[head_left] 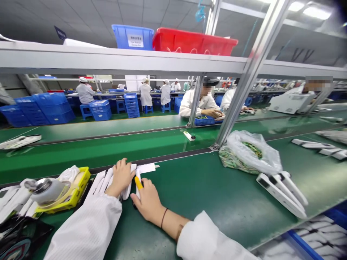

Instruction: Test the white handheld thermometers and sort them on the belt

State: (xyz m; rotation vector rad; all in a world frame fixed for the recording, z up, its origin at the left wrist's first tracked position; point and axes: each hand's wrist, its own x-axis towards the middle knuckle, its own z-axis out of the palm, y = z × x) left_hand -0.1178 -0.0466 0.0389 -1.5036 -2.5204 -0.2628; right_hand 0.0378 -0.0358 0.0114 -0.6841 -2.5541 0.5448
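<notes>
Several slim white plastic casings (101, 183) stand side by side in a row along the back edge of the green work surface. Over the right end of this row lies my left hand (121, 177), its fingers apart and touching the casings. Just beside it, my right hand (148, 200) is closed around another long white casing (138, 173), which is partly hidden by the fingers. One right finger wears a yellow finger cot (138, 183). A white paper slip (146, 168) lies behind the right hand.
At left, a yellow tray (84, 182) holds a metal-topped bottle (45, 191). To the right are a clear plastic bag (251, 151) of green pieces and more white casings (282, 195). A metal post (244, 86) rises behind. A single casing (189, 136) lies on the green belt (151, 142).
</notes>
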